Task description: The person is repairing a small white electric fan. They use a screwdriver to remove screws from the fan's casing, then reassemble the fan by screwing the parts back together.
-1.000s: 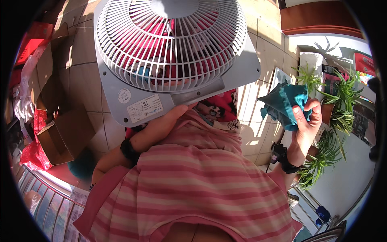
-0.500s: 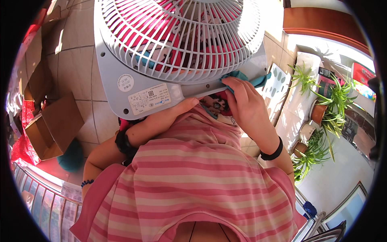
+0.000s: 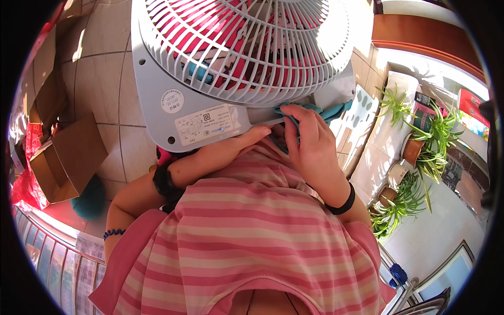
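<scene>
A pale grey box fan [image 3: 155,97] with a round slatted grille lies at the top middle, above my striped pink top. My left hand [image 3: 247,139] grips the fan's lower edge, thumb along it and fingers hidden beneath. My right hand [image 3: 312,142] is closed on a teal cloth [image 3: 336,109], pressing it into that edge, right of the left thumb. Red, pink and patterned fabric [image 3: 231,29] shows through the slats.
At left are an open cardboard box [image 3: 71,157], red bags [image 3: 26,189], a teal round object [image 3: 86,202] and metal railings [image 3: 58,262] on the tiled floor [image 3: 100,79]. Potted plants [image 3: 412,147] line the right, beside a spotted pale board [image 3: 362,105].
My right hand has brought the teal cloth from the right side in to the fan's lower edge, then slightly leftward. The fan appears a little higher and further right in the picture.
</scene>
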Motion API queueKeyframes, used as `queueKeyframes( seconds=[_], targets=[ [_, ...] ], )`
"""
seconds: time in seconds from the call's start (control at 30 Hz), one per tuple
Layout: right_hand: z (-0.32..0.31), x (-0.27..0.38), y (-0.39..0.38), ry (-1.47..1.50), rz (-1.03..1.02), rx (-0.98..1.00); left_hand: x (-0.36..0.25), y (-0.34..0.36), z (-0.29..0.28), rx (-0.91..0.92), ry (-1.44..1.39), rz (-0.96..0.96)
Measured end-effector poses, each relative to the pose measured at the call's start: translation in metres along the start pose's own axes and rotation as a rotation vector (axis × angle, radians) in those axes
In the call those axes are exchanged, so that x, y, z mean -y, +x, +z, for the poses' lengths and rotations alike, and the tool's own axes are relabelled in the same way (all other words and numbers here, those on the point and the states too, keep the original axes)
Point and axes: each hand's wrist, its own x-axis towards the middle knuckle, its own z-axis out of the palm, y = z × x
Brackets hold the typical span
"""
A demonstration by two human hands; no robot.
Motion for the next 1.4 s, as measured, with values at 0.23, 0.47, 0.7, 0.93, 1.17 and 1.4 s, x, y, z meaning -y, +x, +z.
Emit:
queueKeyframes(
  seconds=[0.23,0.47,0.7,0.93,1.17,1.4],
  targets=[
    [0.006,0.015,0.000,0.067,0.036,0.004,0.007,0.001,-0.004,-0.017,0.001,-0.047],
    [0.016,0.028,0.008,0.201,0.029,0.015,0.015,0.002,-0.011,0.090,-0.024,0.105],
    [0.015,0.022,0.010,0.274,0.015,0.017,0.021,0.004,-0.014,0.038,0.097,0.194],
    [0.009,0.019,0.017,0.410,0.128,0.083,0.014,0.002,-0.010,0.004,0.167,0.232],
    [-0.032,0.010,0.006,0.493,0.466,-0.092,0.011,0.003,-0.013,0.132,0.326,0.320],
    [-0.011,0.016,0.014,0.328,0.134,-0.030,0.017,0.004,-0.016,0.121,0.239,0.225]
  ],
)
